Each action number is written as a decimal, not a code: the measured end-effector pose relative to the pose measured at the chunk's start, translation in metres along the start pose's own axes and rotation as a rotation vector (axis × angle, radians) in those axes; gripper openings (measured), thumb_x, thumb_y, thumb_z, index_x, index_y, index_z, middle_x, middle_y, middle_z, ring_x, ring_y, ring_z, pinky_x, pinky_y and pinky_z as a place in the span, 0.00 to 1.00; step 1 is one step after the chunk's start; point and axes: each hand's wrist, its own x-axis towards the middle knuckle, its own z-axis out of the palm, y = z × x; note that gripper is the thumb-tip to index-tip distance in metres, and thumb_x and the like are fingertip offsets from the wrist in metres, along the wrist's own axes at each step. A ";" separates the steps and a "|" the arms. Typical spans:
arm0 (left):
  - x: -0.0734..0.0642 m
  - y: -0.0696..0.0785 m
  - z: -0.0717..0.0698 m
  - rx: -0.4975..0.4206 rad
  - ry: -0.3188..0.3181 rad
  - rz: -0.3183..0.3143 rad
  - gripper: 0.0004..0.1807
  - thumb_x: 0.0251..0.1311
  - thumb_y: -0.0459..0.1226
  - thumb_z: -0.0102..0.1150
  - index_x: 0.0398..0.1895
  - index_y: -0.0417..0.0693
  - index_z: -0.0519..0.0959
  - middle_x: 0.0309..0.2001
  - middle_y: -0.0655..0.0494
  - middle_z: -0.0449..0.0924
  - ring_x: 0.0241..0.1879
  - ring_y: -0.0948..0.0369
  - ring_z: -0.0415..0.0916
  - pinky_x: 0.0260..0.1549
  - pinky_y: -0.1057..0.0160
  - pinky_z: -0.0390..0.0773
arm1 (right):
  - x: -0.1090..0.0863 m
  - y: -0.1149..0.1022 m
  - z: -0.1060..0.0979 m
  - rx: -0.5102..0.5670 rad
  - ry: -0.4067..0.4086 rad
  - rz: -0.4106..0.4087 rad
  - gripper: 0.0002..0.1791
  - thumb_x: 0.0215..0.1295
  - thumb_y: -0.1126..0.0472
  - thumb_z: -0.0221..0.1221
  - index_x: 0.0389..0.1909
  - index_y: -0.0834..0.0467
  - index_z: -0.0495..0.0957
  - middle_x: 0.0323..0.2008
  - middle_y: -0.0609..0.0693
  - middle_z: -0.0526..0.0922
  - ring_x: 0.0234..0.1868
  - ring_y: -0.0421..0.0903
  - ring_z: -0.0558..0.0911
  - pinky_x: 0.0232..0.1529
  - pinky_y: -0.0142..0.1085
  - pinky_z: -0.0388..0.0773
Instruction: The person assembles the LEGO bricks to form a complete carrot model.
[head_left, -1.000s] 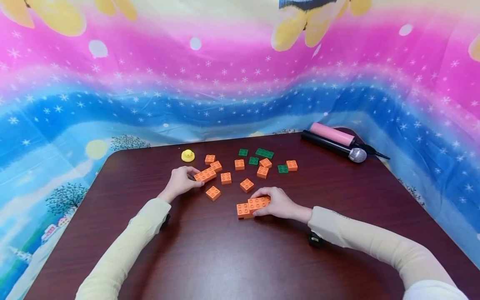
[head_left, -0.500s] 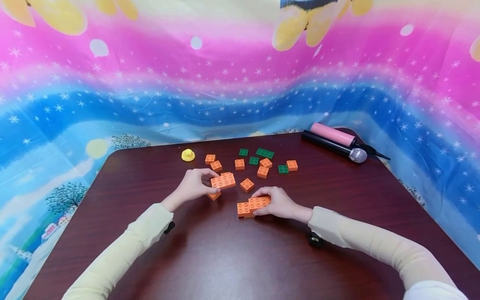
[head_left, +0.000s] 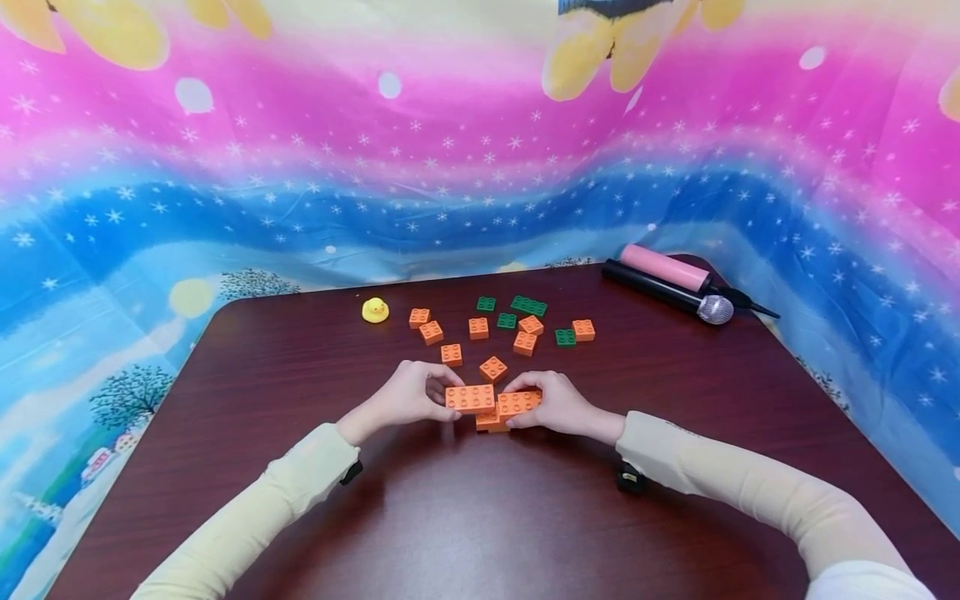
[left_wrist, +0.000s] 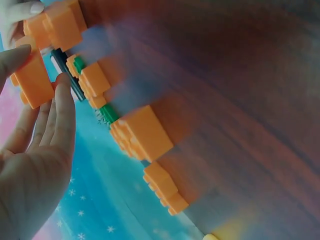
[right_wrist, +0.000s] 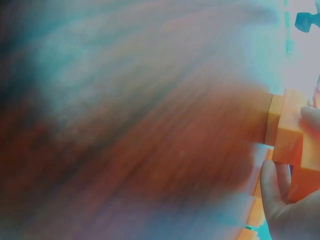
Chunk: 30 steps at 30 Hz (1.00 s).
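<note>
My left hand (head_left: 408, 396) pinches a long orange toy brick (head_left: 469, 399) between thumb and fingers. That brick overlaps the left end of a small orange brick stack (head_left: 519, 405) in the head view. The thumb and fingers of my right hand (head_left: 558, 404) grip the stack's right side, where another long brick lies on top. In the left wrist view, the pinched brick (left_wrist: 36, 77) is tilted, with the stack (left_wrist: 65, 25) just beyond it. The right wrist view catches part of the stack (right_wrist: 288, 132) at its right edge, beside the right fingertips.
Several loose orange bricks (head_left: 478, 328) and green bricks (head_left: 529, 305) lie scattered behind the hands. A yellow rubber duck (head_left: 376, 310) sits at the back left of the dark table (head_left: 450, 517). A microphone (head_left: 667, 292) and a pink cylinder (head_left: 664, 267) lie at the back right.
My left hand has carried the long orange brick rightward and toward me, from among the loose bricks to the stack. The right hand has stayed in place, gripping the stack.
</note>
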 end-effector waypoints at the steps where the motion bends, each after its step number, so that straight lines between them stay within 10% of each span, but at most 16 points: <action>1: 0.000 -0.001 0.001 -0.005 -0.010 0.005 0.19 0.44 0.35 0.74 0.42 0.43 0.82 0.37 0.51 0.84 0.31 0.64 0.82 0.34 0.68 0.82 | 0.000 0.000 0.000 0.001 0.000 0.001 0.20 0.44 0.56 0.75 0.41 0.51 0.84 0.41 0.46 0.85 0.39 0.42 0.77 0.43 0.36 0.72; 30: 0.002 -0.008 0.024 -0.005 0.045 0.011 0.18 0.46 0.43 0.75 0.42 0.51 0.85 0.37 0.57 0.86 0.26 0.66 0.78 0.27 0.68 0.80 | 0.001 0.003 -0.001 0.011 -0.017 0.021 0.20 0.46 0.55 0.74 0.42 0.50 0.83 0.42 0.45 0.85 0.40 0.42 0.76 0.43 0.37 0.72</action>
